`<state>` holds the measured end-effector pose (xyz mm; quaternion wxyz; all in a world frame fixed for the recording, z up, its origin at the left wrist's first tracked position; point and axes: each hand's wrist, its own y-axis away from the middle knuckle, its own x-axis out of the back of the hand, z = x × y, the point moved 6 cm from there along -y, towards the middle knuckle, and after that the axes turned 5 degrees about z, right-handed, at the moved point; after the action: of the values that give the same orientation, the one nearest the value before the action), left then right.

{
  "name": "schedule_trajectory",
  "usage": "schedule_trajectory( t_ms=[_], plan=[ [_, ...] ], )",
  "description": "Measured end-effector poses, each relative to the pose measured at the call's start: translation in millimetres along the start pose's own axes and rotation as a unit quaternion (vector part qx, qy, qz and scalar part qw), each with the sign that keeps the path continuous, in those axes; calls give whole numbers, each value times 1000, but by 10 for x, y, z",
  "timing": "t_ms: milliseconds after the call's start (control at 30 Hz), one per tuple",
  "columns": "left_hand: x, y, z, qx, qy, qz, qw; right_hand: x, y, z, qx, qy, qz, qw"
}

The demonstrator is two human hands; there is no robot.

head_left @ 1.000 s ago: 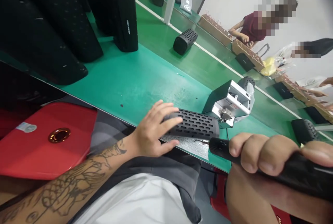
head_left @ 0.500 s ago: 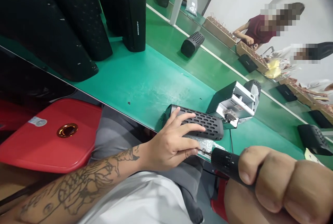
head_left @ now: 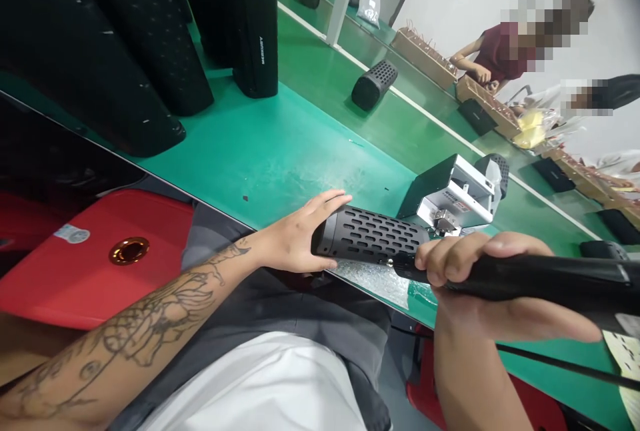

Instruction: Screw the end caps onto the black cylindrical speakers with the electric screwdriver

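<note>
A black speaker with a slotted grille lies on the green table near its front edge. My left hand grips its left end, fingers over the far side and thumb on the near side. My right hand is wrapped around a black electric screwdriver, held almost level. The screwdriver's front end is at the speaker's near edge, by a small shiny spot; whether a screw sits there I cannot make out. Just right of the speaker stands a silver and black screw feeder.
Tall black speaker cabinets stand at the back left. Another slotted speaker is on the table's far strip. Clear plastic with small bits lies under the screwdriver. A red stool is at left. Two people work across the table.
My left hand has left the screwdriver's tip and the grille top and now clasps the speaker's left end. My right hand has brought the screwdriver up and left against the speaker's near edge.
</note>
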<state>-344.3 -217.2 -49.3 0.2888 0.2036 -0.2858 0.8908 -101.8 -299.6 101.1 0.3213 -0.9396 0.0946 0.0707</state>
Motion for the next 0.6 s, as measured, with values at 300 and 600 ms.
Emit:
schedule_trajectory(
  t_ms=[300,600],
  plan=[
    [-84,2,-70,-62,31,36,997,-59,-38,35,-37,-36,-162,985],
    [-72,17,-24,-66,5,41,997,-154,149,76,-82,-27,-130,988]
  ],
)
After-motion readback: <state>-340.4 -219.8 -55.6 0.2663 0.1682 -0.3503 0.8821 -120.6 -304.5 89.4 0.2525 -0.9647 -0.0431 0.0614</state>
